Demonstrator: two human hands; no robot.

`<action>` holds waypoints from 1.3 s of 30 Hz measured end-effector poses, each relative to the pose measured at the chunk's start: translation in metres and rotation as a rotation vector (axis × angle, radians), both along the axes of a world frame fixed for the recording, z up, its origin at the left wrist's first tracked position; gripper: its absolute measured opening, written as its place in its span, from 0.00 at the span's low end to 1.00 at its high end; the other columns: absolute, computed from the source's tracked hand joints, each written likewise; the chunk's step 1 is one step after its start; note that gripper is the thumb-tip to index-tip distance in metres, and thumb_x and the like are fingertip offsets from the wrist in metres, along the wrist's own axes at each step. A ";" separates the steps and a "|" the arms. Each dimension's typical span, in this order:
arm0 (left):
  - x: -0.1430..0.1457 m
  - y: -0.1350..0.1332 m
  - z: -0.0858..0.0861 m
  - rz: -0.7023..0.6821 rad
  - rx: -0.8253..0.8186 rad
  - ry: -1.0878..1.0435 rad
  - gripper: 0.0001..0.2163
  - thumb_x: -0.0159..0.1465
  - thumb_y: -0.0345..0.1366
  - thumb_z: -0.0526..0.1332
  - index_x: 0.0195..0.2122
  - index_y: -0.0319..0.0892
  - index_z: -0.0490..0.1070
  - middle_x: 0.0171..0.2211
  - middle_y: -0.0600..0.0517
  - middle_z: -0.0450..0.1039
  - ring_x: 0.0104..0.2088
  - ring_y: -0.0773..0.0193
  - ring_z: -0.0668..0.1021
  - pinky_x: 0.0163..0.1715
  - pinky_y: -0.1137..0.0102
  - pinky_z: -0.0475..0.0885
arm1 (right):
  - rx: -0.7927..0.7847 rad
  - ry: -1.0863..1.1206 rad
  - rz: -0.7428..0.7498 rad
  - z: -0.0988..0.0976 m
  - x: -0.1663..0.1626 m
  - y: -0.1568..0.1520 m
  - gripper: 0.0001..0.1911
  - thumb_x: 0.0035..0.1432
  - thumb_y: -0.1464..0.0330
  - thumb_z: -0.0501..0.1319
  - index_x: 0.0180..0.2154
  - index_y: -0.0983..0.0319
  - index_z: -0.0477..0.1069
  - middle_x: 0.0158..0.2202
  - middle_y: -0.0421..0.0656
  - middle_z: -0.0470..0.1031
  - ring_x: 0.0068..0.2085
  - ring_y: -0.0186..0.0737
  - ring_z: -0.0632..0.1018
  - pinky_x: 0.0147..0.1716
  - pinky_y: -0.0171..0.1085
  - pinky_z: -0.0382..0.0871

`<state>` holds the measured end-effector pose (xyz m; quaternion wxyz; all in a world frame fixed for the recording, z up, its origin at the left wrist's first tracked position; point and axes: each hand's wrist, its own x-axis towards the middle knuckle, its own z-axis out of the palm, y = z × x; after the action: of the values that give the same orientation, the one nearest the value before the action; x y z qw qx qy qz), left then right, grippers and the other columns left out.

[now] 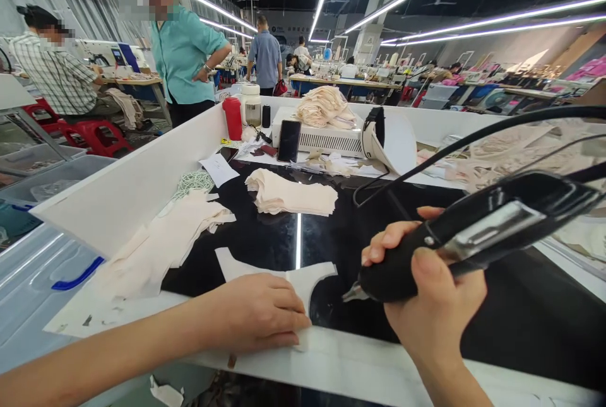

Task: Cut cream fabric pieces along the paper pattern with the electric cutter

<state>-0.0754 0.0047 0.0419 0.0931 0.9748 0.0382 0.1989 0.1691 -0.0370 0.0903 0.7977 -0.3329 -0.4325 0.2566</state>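
Observation:
My right hand (438, 300) is wrapped round a black corded handheld tool (392, 274) with a pointed metal tip. Its tip is aimed down and left, just right of a white cut fabric piece (319, 276). My left hand (267, 312) lies palm down over that piece at the table's near edge, fingers laid out and pressing on it. The hand hides the middle of the fabric. Farther back on the black tabletop (265, 236) rests a stack of pale fabric pieces (293, 194). More pale pieces (165, 236) are heaped at the left.
White boards (137, 186) border the table. At its back are a red cup (232, 118), a phone (289, 141), a white vented box (326, 140) topped with fabric and a white visor (395, 139). The tool's cable (454, 142) arches over the right side. Several people are beyond.

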 end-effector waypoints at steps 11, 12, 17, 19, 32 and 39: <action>0.042 0.029 -0.005 0.157 0.209 -0.040 0.11 0.83 0.38 0.65 0.59 0.38 0.79 0.53 0.44 0.85 0.52 0.56 0.86 0.58 0.61 0.82 | 0.044 0.016 -0.078 -0.009 0.011 0.055 0.27 0.60 0.53 0.80 0.52 0.54 0.72 0.32 0.32 0.78 0.25 0.37 0.78 0.26 0.37 0.78; 0.046 0.032 -0.007 0.160 0.225 -0.025 0.11 0.82 0.38 0.66 0.59 0.38 0.79 0.52 0.44 0.84 0.52 0.56 0.86 0.57 0.61 0.82 | 0.037 0.012 -0.067 -0.010 0.009 0.056 0.26 0.61 0.53 0.80 0.52 0.54 0.72 0.32 0.32 0.78 0.25 0.36 0.78 0.26 0.37 0.78; 0.055 0.040 -0.022 0.182 0.232 0.025 0.13 0.79 0.39 0.71 0.59 0.40 0.78 0.49 0.47 0.81 0.49 0.55 0.84 0.54 0.60 0.82 | 0.009 -0.002 -0.032 -0.016 0.006 0.059 0.27 0.62 0.54 0.79 0.54 0.53 0.70 0.33 0.32 0.79 0.26 0.37 0.78 0.28 0.38 0.78; 0.054 0.041 -0.026 0.196 0.224 0.026 0.14 0.77 0.39 0.72 0.59 0.40 0.78 0.49 0.47 0.81 0.49 0.54 0.84 0.53 0.60 0.82 | 0.015 -0.007 -0.031 -0.018 0.006 0.059 0.27 0.63 0.55 0.79 0.55 0.54 0.70 0.33 0.32 0.79 0.26 0.37 0.78 0.28 0.38 0.78; 0.047 0.036 -0.024 0.247 0.190 0.044 0.14 0.78 0.40 0.72 0.59 0.39 0.80 0.51 0.45 0.82 0.51 0.55 0.85 0.55 0.61 0.82 | 0.016 -0.035 -0.043 -0.019 0.008 0.059 0.26 0.64 0.56 0.79 0.55 0.54 0.71 0.34 0.32 0.80 0.27 0.37 0.79 0.29 0.38 0.79; 0.046 0.036 -0.024 0.241 0.177 0.031 0.14 0.78 0.40 0.72 0.59 0.38 0.80 0.52 0.45 0.83 0.51 0.55 0.85 0.57 0.61 0.83 | 0.008 -0.025 -0.040 -0.018 0.008 0.060 0.27 0.64 0.55 0.79 0.55 0.54 0.70 0.34 0.32 0.79 0.27 0.37 0.79 0.29 0.38 0.79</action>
<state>-0.0296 0.0407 0.0179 -0.0184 0.9706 0.1385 0.1960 0.1767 0.0229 0.0720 0.7984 -0.3415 -0.4368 0.2349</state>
